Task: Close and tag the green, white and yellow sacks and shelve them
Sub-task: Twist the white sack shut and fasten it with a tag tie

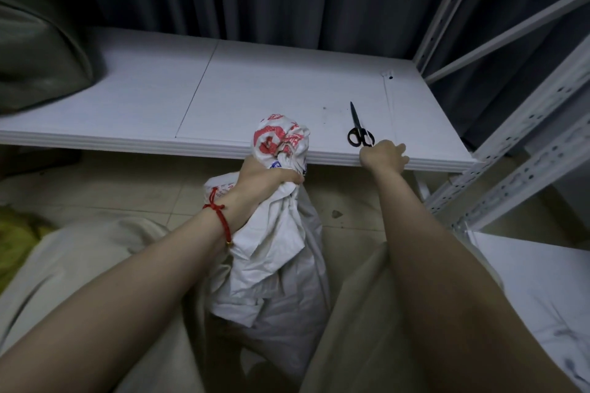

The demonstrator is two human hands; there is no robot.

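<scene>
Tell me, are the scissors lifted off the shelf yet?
No, the scissors lie flat on the white shelf, with the right hand at their handles while the left hand grips the white sack.

Scissors lie on the shelf (front edge), right of the sack.

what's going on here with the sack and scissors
The person's left hand grips the bunched neck of the white sack, which stands on the floor before the shelf. The right hand is at the handles of the black scissors lying on the shelf's front edge; whether it holds them is unclear.
</scene>
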